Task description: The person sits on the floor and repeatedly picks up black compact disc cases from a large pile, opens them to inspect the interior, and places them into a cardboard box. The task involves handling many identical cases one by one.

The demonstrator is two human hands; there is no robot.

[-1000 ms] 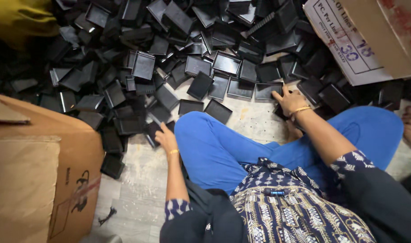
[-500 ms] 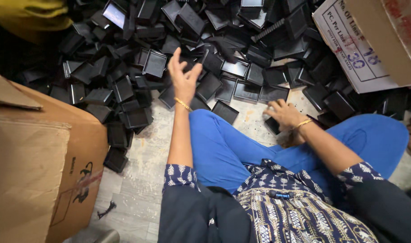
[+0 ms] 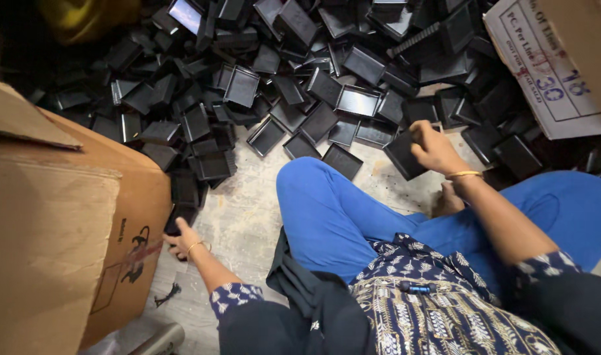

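Gripping a glossy black square tray (image 3: 406, 154) beside the heap (image 3: 300, 85), right hand (image 3: 434, 146) closed; left hand (image 3: 180, 238) curls on something dark by the cardboard box (image 3: 70, 230), grip unclear.

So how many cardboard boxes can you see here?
2. One large brown cardboard box stands at the left beside the left hand; another box sits at the top right, cut off by the frame. Others may be hidden.

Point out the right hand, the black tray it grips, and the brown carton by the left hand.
right hand (image 3: 433, 148), head view, back of the hand.
black tray (image 3: 402, 156), head view, its flat face.
brown carton (image 3: 50, 217), head view, its top flap.
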